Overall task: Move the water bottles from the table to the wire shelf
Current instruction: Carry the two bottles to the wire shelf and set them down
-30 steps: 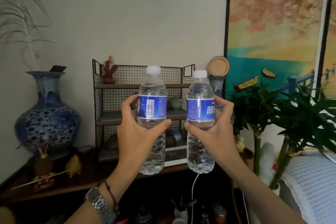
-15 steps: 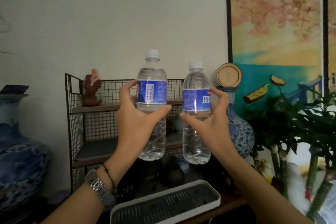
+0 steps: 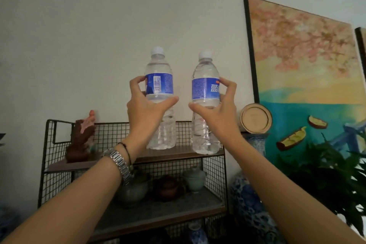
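Observation:
Two clear water bottles with blue labels and white caps stand upright at the top board of the black wire shelf [image 3: 213, 166]. My left hand [image 3: 145, 111] grips the left bottle [image 3: 160, 85] around its middle. My right hand [image 3: 219, 113] grips the right bottle [image 3: 205, 87] the same way. Both bottle bases sit at the level of the top wooden board [image 3: 162, 154]; whether they rest on it I cannot tell. A metal watch is on my left wrist.
A brown and pink figurine [image 3: 81, 138] stands at the left of the top board. Teapots [image 3: 166, 188] and a pale green lidded cup [image 3: 195, 179] fill the middle board. A blue-white vase [image 3: 251, 200], a round wooden lid [image 3: 256, 118], a plant [image 3: 332, 176] and a painting [image 3: 305, 61] are to the right.
Both hands have carried the bottles up and forward from the shelf's middle level to its top board. My view has moved closer and tilted upward.

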The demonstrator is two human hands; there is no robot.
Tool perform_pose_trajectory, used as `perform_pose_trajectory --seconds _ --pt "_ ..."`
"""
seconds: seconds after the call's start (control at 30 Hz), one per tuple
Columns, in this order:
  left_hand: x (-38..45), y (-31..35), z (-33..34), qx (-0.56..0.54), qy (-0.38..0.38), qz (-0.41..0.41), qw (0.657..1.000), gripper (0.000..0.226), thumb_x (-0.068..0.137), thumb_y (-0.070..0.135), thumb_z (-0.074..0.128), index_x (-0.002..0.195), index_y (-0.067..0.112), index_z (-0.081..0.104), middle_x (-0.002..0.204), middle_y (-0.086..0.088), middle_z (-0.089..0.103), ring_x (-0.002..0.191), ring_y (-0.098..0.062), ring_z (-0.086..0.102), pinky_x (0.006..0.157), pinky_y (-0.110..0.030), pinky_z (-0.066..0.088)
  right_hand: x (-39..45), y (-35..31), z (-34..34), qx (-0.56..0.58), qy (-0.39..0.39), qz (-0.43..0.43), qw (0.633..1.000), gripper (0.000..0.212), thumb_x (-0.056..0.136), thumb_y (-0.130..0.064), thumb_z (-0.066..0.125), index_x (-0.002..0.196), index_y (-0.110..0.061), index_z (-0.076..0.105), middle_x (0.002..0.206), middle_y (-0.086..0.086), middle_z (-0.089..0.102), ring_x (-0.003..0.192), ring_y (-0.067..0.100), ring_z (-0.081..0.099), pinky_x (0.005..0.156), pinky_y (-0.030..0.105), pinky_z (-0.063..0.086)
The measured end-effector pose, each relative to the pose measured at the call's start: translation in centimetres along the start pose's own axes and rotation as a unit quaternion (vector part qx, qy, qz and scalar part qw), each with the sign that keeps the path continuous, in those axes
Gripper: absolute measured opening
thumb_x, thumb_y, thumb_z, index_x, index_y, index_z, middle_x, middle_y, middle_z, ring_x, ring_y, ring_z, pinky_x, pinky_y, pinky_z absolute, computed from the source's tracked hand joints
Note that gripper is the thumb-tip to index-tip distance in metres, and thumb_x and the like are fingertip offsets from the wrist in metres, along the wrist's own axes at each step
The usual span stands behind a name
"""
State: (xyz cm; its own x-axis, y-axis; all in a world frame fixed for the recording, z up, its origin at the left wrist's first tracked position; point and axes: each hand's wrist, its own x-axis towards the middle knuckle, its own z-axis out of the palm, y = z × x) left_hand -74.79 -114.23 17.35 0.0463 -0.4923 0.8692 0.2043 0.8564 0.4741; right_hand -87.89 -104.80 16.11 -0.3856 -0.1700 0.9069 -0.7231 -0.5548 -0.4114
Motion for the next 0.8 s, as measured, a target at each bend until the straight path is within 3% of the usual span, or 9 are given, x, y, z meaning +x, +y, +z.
perform_pose_trajectory --seconds 0.1,0.43,0.63,0.8 --pt "1.1 -1.1 0.7 0.0 0.024 -0.007 1.0 0.083 0.063 0.031 0.088 0.129 0.028 0.039 0.092 0.009 0.059 0.074 0.004 0.059 0.053 -0.005 0.045 1.7 1.3 1.0 -0.01 -0.003 -0.009 1.0 0.079 0.067 -0.018 0.081 0.123 -0.033 0.028 0.085 -0.007 0.064 0.07 0.014 0.07 0.072 0.036 0.06" --pt "1.5 -5.1 2.1 0.014 -0.001 -0.029 0.999 0.083 0.065 0.029 0.087 0.129 0.03 0.034 0.092 0.012 0.057 0.077 -0.002 0.063 0.064 -0.02 0.054 2.5 6.3 3.4 -0.021 -0.022 0.014 0.999 0.079 0.068 -0.016 0.081 0.125 -0.031 0.028 0.085 -0.01 0.063 0.068 0.011 0.069 0.064 0.03 0.059" --pt "1.4 -6.2 2.8 0.017 -0.013 -0.036 0.999 0.083 0.067 0.029 0.086 0.13 0.029 0.033 0.09 0.013 0.055 0.074 0.003 0.059 0.06 -0.016 0.048 3.1 7.9 4.2 -0.033 -0.014 0.03 0.999 0.079 0.066 -0.022 0.081 0.124 -0.035 0.028 0.088 -0.006 0.064 0.07 0.017 0.07 0.07 0.044 0.061" --pt "1.5 -6.6 3.3 0.017 -0.027 -0.04 0.999 0.082 0.069 0.029 0.085 0.132 0.027 0.033 0.096 0.007 0.057 0.073 0.002 0.059 0.057 -0.013 0.045 3.2 8.8 4.9 -0.037 -0.002 0.038 0.999 0.081 0.065 -0.026 0.08 0.125 -0.039 0.028 0.091 -0.005 0.065 0.072 0.019 0.07 0.071 0.048 0.06"
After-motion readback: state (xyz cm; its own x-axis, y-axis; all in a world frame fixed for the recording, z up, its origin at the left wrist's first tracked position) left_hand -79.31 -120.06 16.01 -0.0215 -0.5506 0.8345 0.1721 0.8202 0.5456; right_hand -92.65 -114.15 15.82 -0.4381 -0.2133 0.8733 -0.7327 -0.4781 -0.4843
